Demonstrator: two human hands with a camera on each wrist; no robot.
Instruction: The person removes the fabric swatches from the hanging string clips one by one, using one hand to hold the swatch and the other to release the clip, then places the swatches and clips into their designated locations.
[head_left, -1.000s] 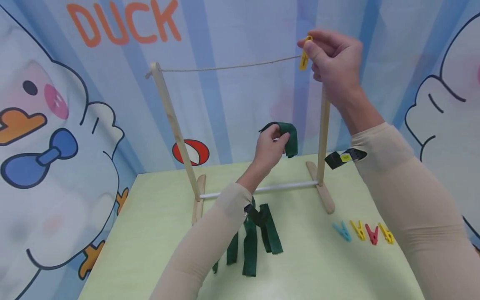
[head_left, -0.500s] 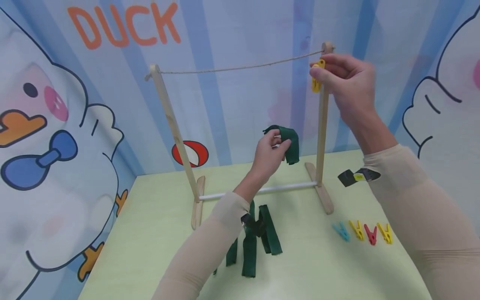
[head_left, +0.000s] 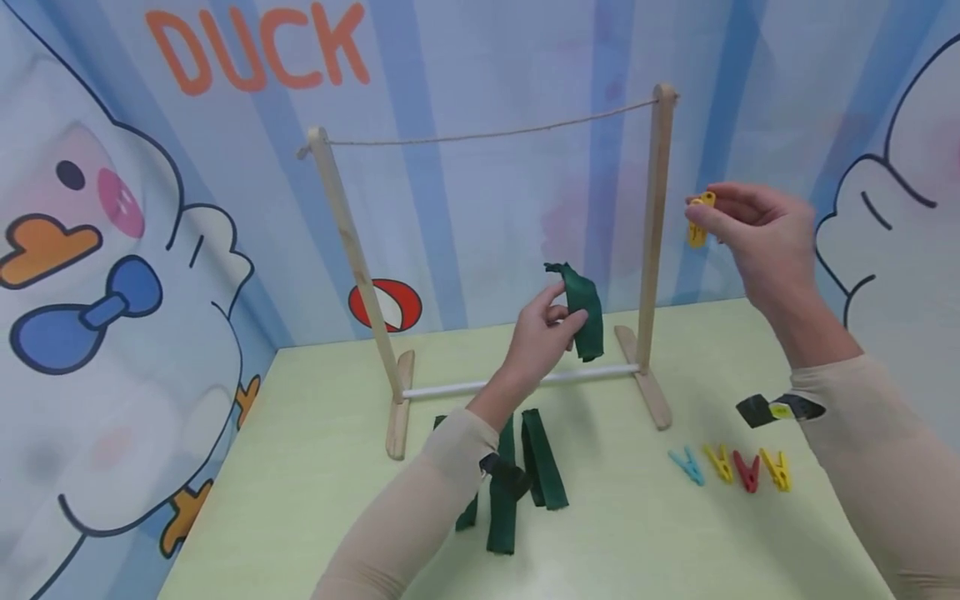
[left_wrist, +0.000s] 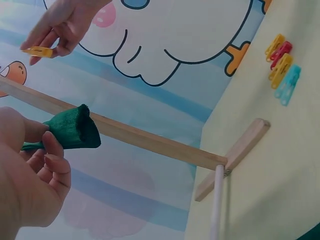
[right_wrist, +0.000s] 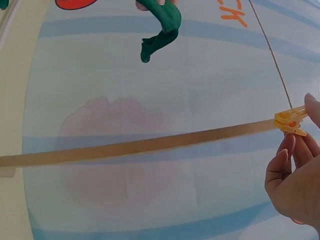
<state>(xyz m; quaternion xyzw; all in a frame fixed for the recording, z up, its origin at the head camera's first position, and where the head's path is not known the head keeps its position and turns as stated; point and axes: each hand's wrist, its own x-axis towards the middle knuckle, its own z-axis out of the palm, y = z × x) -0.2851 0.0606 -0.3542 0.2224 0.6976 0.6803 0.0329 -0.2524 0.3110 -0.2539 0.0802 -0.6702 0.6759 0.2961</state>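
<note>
The left hand [head_left: 542,337] is raised above the table [head_left: 315,467] in front of the wooden drying rack [head_left: 656,233] and pinches a folded green cloth strip [head_left: 585,312] between thumb and curled fingers; the strip hangs from the fingertips just in front of the rack's white lower bar [head_left: 517,382], close to the right post. The left wrist view shows the same strip [left_wrist: 72,129] bunched against the thumb. The right hand [head_left: 761,237] is held in the air to the right of the right post, apart from it and below the level of the string [head_left: 487,133] stretched between the 2 post tops. It pinches a yellow clothespin [head_left: 699,221] between thumb and fingertips; in the right wrist view the clothespin [right_wrist: 291,120] protrudes sideways from the fingertips. On the table below the left forearm lie several more green cloth strips [head_left: 525,471], roughly parallel and partly overlapping. To the right of the rack's right foot, 4 clothespins [head_left: 731,468] lie in a row on the table: 1 blue, 1 yellow, 1 red and 1 yellow, close together. Both arms wear beige sleeves.
</note>
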